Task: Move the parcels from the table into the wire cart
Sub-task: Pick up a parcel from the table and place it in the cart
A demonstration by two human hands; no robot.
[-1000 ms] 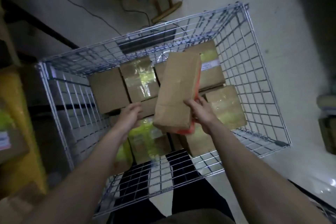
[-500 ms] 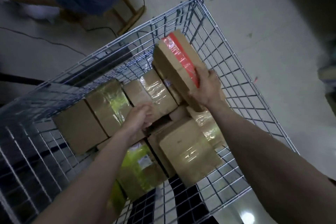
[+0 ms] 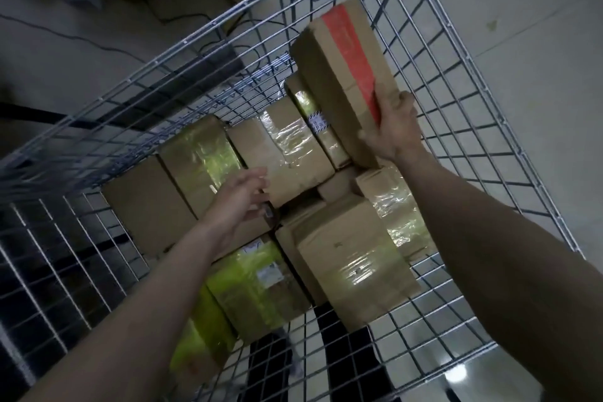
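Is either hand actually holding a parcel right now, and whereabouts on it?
The right hand grips the parcel with the red tape at its near lower end. The left hand holds nothing; it reaches open over the parcels.

Lighting: dim, cool indoor light from above. Glare: white sheen on the clear tape of parcels inside the wire cart [image 3: 424, 42]; one bright reflection on the floor [image 3: 522, 26] just beyond the cart's near right corner. Shadows: deep under the cart's left side. Blur: soft throughout, motion smear beyond the cart's far left corner. Distortion: wide-angle bowing of cart wires.
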